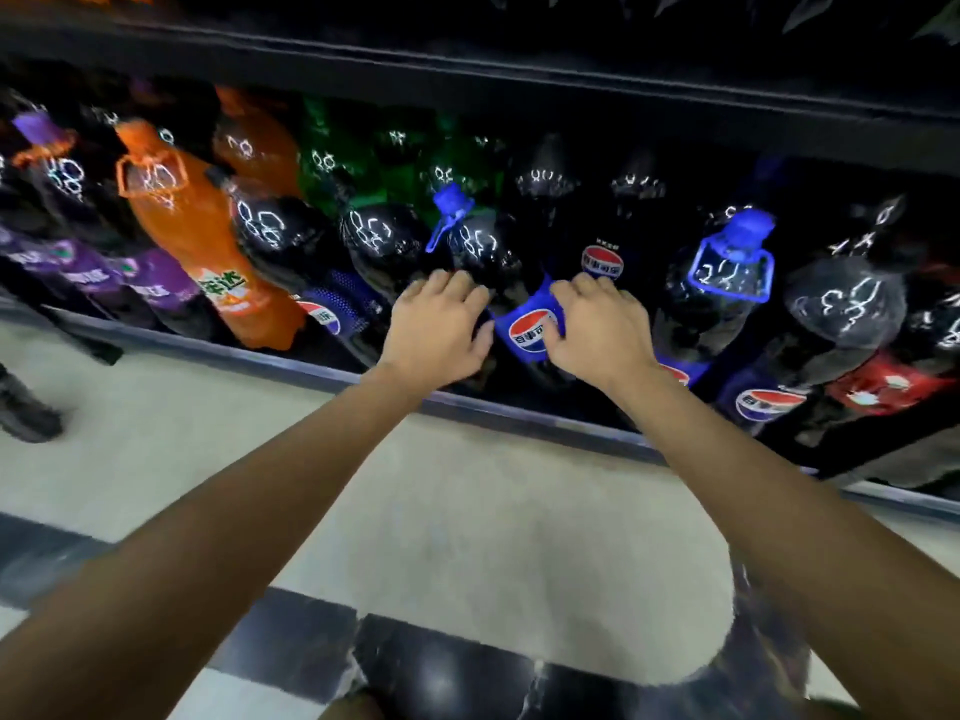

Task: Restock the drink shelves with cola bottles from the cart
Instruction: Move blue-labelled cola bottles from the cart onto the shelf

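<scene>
1 cola bottle [527,332] gripped | left hand [436,332] at 9 o'clock, fingers curled round it | right hand [597,332] at 3 o'clock, likewise | 2 orange bottles [192,226] at 10 o'clock

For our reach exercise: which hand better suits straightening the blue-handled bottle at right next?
Probably right. The right hand is next to the blue-handled bottle; the left hand lies across the gripped cola bottle from it.
</scene>
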The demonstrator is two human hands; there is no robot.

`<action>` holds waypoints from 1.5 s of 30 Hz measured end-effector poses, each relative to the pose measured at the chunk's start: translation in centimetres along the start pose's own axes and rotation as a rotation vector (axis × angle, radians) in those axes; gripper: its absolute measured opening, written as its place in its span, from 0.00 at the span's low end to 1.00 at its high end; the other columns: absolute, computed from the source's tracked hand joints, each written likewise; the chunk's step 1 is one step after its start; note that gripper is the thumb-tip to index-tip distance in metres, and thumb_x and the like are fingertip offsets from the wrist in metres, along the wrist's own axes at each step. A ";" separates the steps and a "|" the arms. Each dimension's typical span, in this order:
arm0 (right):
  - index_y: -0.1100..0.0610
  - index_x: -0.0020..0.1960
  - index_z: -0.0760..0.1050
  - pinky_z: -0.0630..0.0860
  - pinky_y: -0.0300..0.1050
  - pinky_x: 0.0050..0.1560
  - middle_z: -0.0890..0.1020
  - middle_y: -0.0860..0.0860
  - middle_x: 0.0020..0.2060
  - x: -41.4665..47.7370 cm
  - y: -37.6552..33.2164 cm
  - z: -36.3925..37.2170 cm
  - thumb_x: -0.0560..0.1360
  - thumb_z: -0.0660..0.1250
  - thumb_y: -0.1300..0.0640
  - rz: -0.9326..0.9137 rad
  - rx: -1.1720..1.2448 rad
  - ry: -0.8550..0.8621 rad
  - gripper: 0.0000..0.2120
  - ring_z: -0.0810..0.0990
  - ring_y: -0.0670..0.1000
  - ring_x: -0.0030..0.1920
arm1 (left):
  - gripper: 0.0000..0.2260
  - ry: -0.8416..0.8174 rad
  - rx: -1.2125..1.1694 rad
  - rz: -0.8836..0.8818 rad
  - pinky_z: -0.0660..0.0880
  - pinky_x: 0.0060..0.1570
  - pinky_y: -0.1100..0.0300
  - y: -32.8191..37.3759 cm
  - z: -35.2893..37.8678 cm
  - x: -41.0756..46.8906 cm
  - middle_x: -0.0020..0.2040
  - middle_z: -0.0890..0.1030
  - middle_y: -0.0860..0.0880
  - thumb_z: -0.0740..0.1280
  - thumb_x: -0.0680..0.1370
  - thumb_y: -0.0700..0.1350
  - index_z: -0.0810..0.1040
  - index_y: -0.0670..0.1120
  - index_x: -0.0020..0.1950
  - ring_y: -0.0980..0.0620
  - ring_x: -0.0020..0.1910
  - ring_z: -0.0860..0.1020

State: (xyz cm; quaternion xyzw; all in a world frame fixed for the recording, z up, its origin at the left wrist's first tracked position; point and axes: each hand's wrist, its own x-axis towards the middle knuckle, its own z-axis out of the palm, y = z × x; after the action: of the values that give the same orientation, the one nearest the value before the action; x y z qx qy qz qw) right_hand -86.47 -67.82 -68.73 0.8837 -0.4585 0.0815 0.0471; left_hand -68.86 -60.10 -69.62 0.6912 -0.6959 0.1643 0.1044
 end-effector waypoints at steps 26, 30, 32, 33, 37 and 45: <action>0.51 0.74 0.55 0.74 0.50 0.54 0.67 0.54 0.69 5.7 -1.8 1.2 0.63 0.77 0.42 0.043 0.529 0.064 0.48 0.73 0.57 0.64 | 0.28 -0.005 -0.886 -0.358 0.61 0.60 0.65 -2.9 1.3 3.8 0.62 0.66 0.51 0.65 0.79 0.41 0.60 0.46 0.77 0.50 0.65 0.64; 0.49 0.74 0.52 0.69 0.45 0.55 0.66 0.52 0.70 4.7 0.2 0.2 0.63 0.77 0.43 0.041 0.622 -0.007 0.48 0.73 0.54 0.64 | 0.28 -0.064 -1.111 -0.315 0.63 0.63 0.65 -1.8 1.0 4.0 0.65 0.60 0.52 0.66 0.78 0.39 0.59 0.50 0.76 0.53 0.70 0.61; 0.47 0.74 0.51 0.69 0.44 0.56 0.68 0.52 0.69 4.1 1.2 -0.4 0.64 0.77 0.45 0.045 0.650 -0.051 0.48 0.73 0.53 0.64 | 0.30 -0.105 -1.237 -0.283 0.62 0.65 0.69 -1.2 0.7 4.4 0.69 0.59 0.52 0.66 0.78 0.38 0.58 0.52 0.76 0.54 0.72 0.60; 0.47 0.73 0.50 0.69 0.45 0.57 0.68 0.52 0.69 3.7 1.7 -0.7 0.65 0.77 0.45 0.049 0.661 -0.067 0.48 0.73 0.53 0.64 | 0.30 -0.126 -1.280 -0.259 0.61 0.68 0.66 -0.9 0.6 4.6 0.71 0.59 0.53 0.67 0.78 0.38 0.58 0.53 0.76 0.54 0.73 0.59; 0.45 0.75 0.47 0.66 0.47 0.67 0.65 0.54 0.72 2.4 3.3 -2.0 0.68 0.76 0.49 0.074 0.694 -0.102 0.47 0.68 0.53 0.68 | 0.31 -0.149 -1.318 -0.178 0.54 0.74 0.58 0.9 0.4 5.3 0.76 0.61 0.53 0.65 0.79 0.37 0.57 0.52 0.77 0.59 0.75 0.58; 0.59 0.77 0.53 0.62 0.45 0.69 0.62 0.57 0.73 2.1 4.2 -4.2 0.73 0.72 0.55 0.076 0.524 -0.018 0.40 0.63 0.55 0.72 | 0.31 -0.153 -1.248 -0.141 0.58 0.65 0.65 2.5 1.1 6.5 0.75 0.62 0.53 0.66 0.79 0.41 0.57 0.59 0.76 0.57 0.73 0.61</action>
State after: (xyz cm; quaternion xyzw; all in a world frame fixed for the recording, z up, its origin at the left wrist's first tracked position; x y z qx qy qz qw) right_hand -89.15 -71.25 -64.21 0.8487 -0.4548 0.1911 -0.1904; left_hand -71.42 -66.58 -68.39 0.5541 -0.6189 -0.3298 0.4485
